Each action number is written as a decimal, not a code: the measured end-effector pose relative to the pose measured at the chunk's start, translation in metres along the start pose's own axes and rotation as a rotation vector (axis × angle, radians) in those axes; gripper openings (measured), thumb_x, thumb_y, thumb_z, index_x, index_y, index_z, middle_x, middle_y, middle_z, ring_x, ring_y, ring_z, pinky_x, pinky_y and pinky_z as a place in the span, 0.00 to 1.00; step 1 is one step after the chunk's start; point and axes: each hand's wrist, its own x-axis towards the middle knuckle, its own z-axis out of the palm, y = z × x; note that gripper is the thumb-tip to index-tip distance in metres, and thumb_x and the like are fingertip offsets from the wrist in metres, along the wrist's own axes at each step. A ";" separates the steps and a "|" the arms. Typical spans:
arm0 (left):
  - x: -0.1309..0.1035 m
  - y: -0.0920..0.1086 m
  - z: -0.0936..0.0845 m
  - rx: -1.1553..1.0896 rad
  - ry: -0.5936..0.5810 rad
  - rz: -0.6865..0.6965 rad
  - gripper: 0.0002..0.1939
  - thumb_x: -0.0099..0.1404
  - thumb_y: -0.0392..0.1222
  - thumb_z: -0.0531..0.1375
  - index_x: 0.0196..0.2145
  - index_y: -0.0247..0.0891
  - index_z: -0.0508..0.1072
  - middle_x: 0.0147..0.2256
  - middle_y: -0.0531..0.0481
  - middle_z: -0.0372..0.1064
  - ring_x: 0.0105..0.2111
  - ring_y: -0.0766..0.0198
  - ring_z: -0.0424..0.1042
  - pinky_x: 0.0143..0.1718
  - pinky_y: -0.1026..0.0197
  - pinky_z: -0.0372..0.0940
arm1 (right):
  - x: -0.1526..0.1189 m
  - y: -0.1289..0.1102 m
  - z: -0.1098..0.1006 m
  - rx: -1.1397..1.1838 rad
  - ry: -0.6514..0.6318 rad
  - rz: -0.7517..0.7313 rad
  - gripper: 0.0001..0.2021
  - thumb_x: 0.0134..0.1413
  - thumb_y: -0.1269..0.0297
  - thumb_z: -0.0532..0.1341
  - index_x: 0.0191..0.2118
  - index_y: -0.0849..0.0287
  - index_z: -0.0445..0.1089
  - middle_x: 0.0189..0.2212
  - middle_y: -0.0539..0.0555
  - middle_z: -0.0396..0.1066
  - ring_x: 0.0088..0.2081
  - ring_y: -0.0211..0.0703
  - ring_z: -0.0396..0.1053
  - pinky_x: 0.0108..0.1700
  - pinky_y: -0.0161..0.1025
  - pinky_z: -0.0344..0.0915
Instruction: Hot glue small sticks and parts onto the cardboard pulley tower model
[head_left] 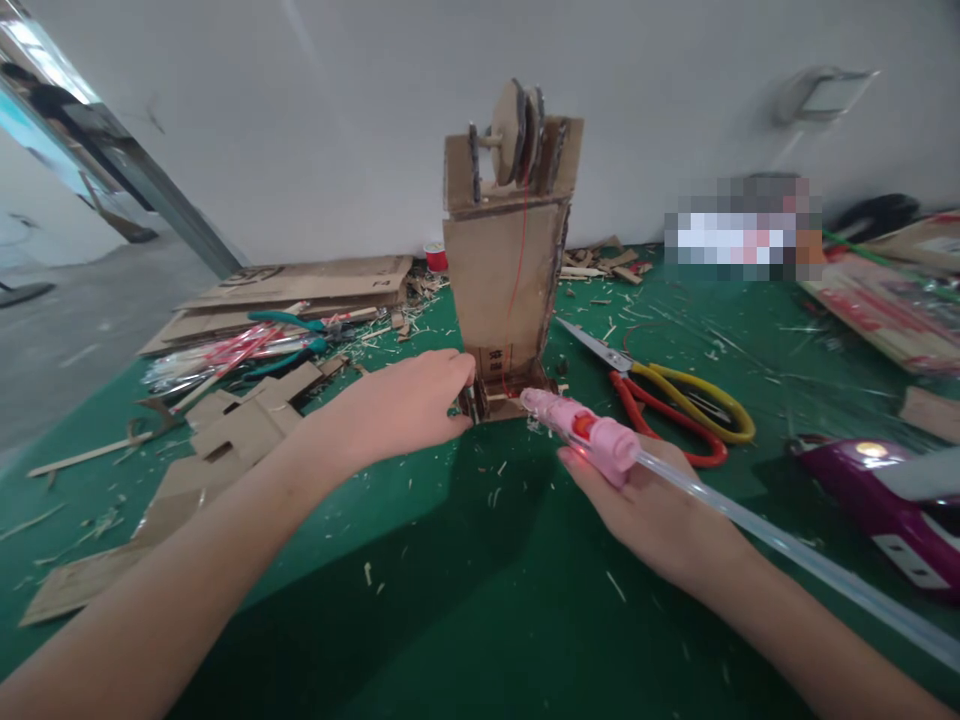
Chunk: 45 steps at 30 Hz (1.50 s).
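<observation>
A cardboard tower (499, 285) stands upright on the green tabletop, with cardboard discs (510, 132) on a wooden axle at its top. Red string (519, 265) runs from the discs down its front to the base. My left hand (416, 400) is closed on the left side of the tower's base; its fingertips are partly hidden. A pink hot glue gun (577, 425) is in my right hand (652, 500), its tip close to the front of the base. From the gun's back end sticks a long clear glue stick (780, 545).
Red-and-yellow-handled scissors (667, 400) lie open right of the tower. A purple device (877, 500) sits further right. Cardboard pieces (247, 420), teal-handled pliers (289, 335) and bagged sticks (202, 365) lie left. Behind is a red-sided tub (435, 260). A person (56, 105) is far left.
</observation>
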 end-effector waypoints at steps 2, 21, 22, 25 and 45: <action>0.000 0.000 0.000 0.006 -0.002 -0.004 0.10 0.59 0.48 0.54 0.34 0.40 0.63 0.36 0.48 0.66 0.32 0.61 0.66 0.29 0.60 0.58 | 0.000 0.001 0.000 0.006 -0.055 -0.001 0.12 0.57 0.57 0.55 0.27 0.55 0.68 0.21 0.50 0.68 0.22 0.39 0.66 0.23 0.34 0.61; -0.005 0.006 -0.006 0.051 -0.014 -0.018 0.09 0.61 0.47 0.53 0.37 0.40 0.66 0.37 0.48 0.67 0.35 0.59 0.67 0.30 0.60 0.59 | -0.006 0.005 0.004 -0.019 -0.042 0.051 0.14 0.57 0.56 0.55 0.23 0.56 0.61 0.18 0.48 0.64 0.19 0.35 0.61 0.21 0.33 0.58; -0.005 0.006 -0.006 0.052 -0.011 -0.014 0.09 0.61 0.47 0.53 0.37 0.40 0.66 0.37 0.48 0.67 0.35 0.59 0.67 0.30 0.59 0.59 | -0.006 0.005 0.005 -0.016 -0.045 0.053 0.14 0.57 0.56 0.55 0.23 0.56 0.62 0.18 0.48 0.64 0.19 0.36 0.61 0.21 0.33 0.58; -0.006 0.007 -0.008 0.043 -0.014 -0.015 0.09 0.61 0.47 0.53 0.36 0.41 0.66 0.36 0.49 0.67 0.34 0.59 0.67 0.30 0.59 0.58 | -0.006 0.004 0.005 0.006 -0.077 0.059 0.13 0.57 0.55 0.55 0.25 0.55 0.64 0.19 0.48 0.65 0.19 0.36 0.61 0.20 0.33 0.58; -0.009 0.012 -0.014 -0.026 0.008 0.026 0.11 0.62 0.50 0.54 0.35 0.40 0.65 0.39 0.49 0.67 0.33 0.63 0.66 0.30 0.61 0.57 | -0.006 -0.001 0.000 0.036 -0.052 0.026 0.13 0.57 0.58 0.55 0.23 0.55 0.58 0.18 0.48 0.62 0.19 0.35 0.60 0.22 0.34 0.58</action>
